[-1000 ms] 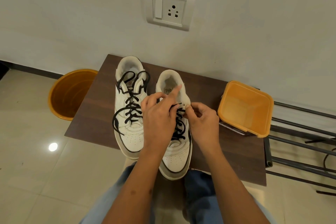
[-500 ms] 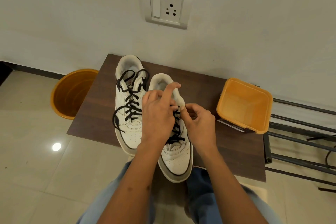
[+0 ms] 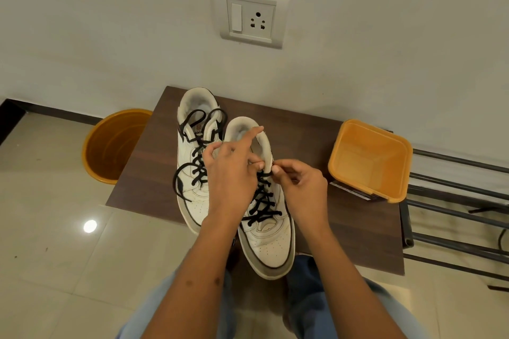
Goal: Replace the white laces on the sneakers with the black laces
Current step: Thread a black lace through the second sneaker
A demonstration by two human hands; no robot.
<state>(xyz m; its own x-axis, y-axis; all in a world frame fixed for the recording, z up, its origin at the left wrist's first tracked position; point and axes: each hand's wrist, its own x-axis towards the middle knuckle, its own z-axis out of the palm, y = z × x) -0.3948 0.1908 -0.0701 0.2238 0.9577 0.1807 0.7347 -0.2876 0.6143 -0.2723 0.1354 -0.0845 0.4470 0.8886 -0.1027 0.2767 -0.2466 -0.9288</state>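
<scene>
Two white sneakers lie side by side on a dark wooden table point(image 3: 143, 170), toes toward me. The left sneaker point(image 3: 192, 202) carries a black lace point(image 3: 181, 170) whose loose ends loop off its left side. The right sneaker point(image 3: 271, 245) has a black lace point(image 3: 261, 202) crossed up its front. My left hand point(image 3: 231, 176) grips the right sneaker's upper near the collar, thumb against the right flap and index finger stretched over the opening. My right hand point(image 3: 303, 190) pinches the lace end at the top right eyelet. The lace tip is hidden between the fingers.
An orange square tub point(image 3: 369, 162) stands on the table's right part. A round orange bucket point(image 3: 110, 146) sits on the tiled floor left of the table. A black metal rack point(image 3: 454, 201) lies to the right. My knees are under the table's near edge.
The right sneaker's heel has swung left against the left sneaker. Both hands followed it and kept their hold at the top eyelets.
</scene>
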